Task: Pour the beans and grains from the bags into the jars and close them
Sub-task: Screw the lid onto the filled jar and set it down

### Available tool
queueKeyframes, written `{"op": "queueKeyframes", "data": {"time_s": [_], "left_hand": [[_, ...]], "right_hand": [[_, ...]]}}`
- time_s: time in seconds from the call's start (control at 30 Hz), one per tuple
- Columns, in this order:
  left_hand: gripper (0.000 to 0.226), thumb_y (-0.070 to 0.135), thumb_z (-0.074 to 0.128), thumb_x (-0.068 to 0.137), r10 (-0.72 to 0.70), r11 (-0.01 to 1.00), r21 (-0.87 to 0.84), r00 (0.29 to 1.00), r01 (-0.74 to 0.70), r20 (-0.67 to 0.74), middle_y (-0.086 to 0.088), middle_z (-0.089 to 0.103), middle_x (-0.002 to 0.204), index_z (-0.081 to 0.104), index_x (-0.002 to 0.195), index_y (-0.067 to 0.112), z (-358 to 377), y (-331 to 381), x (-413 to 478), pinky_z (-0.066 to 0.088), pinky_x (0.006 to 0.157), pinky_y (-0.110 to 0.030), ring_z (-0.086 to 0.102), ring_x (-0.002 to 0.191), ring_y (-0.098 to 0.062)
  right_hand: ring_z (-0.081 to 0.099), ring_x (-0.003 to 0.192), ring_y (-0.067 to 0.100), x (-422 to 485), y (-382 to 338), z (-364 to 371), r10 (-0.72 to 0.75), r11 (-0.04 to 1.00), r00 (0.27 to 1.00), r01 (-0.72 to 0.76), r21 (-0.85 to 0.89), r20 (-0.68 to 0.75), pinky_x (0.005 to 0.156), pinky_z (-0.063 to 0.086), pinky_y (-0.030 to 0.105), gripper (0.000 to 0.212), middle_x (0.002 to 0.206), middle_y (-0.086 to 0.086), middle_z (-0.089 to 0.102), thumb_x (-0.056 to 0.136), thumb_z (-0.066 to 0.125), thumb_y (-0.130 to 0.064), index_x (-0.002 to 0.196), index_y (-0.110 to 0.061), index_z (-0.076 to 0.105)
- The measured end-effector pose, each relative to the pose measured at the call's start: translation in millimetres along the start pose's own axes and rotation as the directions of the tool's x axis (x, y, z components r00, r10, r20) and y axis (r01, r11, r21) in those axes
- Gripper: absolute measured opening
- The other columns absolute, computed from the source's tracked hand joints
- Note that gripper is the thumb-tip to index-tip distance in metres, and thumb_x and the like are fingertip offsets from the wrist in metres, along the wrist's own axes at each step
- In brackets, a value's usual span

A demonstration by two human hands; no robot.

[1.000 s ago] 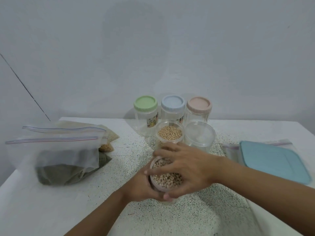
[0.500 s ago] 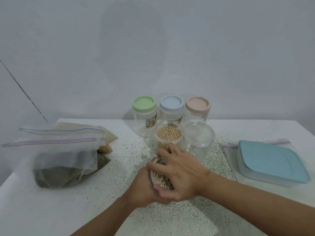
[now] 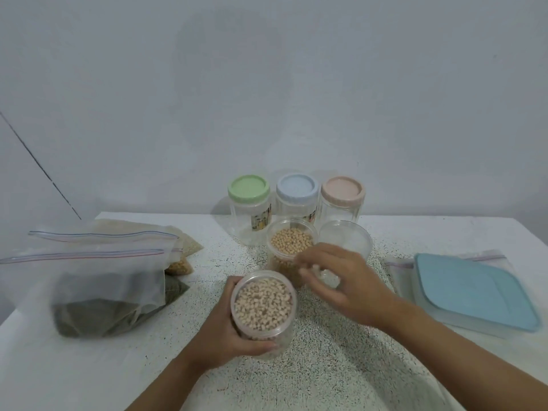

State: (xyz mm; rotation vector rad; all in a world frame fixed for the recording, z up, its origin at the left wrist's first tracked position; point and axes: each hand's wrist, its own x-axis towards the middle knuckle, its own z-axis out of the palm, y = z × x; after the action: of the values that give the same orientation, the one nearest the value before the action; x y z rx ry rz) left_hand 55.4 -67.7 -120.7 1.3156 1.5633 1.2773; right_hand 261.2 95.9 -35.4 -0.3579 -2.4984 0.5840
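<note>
My left hand (image 3: 222,330) grips a clear jar (image 3: 264,305) full of pale beans, held just above the speckled table near its front middle. A clear lid seems to sit on the jar. My right hand (image 3: 344,287) hovers just to its right, blurred, fingers loosely curled, with nothing plainly in it. Behind stand a clear jar of yellow beans (image 3: 292,244) and an empty clear jar (image 3: 347,238). At the left lies a zip bag (image 3: 109,292) holding dark green grains, with other bags of pale grains (image 3: 185,246) behind it.
Three empty jars stand at the back with a green lid (image 3: 248,189), a blue lid (image 3: 296,188) and a pink lid (image 3: 342,191). A flat container with a blue lid (image 3: 471,292) lies on a zip bag (image 3: 398,269) at the right.
My right hand has come off the top of the pale-bean jar and moved right. My left hand has brought the jar a little left and towards me.
</note>
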Motion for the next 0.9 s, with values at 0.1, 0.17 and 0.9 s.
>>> {"op": "queueKeyframes", "data": {"time_s": [0.1,0.17,0.9], "left_hand": [[0.102,0.014,0.101,0.057,-0.009,1.0,0.007,0.999,0.009,-0.033,0.001,0.061,0.134,0.04,0.139,0.019,-6.2,-5.4,-1.2,0.055,0.1,-0.034,0.057,0.131,-0.02],[0.1,0.017,0.102,0.055,-0.007,1.0,0.002,0.997,0.007,-0.075,-0.001,0.063,0.133,0.047,0.139,0.019,-7.7,-6.0,-1.5,0.056,0.097,-0.03,0.059,0.128,-0.02],[0.104,0.063,0.096,0.04,-0.088,0.993,0.034,0.913,0.111,-0.399,0.01,0.064,0.128,0.053,0.129,0.03,-37.3,-4.9,57.3,0.059,0.094,-0.04,0.062,0.12,-0.014]], "right_hand": [[0.058,0.095,0.011,-0.9,25.4,-7.8,0.052,0.974,0.95,-0.116,-0.193,-0.309,0.082,0.055,0.038,0.028,0.101,-0.006,0.067,0.097,0.053,-0.032,0.11,-0.015,0.071],[0.053,0.111,0.015,1.9,36.4,-10.9,0.168,0.924,0.936,-0.259,-0.283,-0.308,0.093,0.051,0.039,0.041,0.115,-0.002,0.065,0.096,0.047,-0.042,0.121,-0.016,0.067],[0.047,0.093,0.017,-29.8,40.4,9.6,0.141,0.963,0.955,-0.193,-0.188,-0.262,0.08,0.041,0.031,0.03,0.093,-0.007,0.053,0.088,0.065,-0.044,0.101,-0.019,0.073]]}}
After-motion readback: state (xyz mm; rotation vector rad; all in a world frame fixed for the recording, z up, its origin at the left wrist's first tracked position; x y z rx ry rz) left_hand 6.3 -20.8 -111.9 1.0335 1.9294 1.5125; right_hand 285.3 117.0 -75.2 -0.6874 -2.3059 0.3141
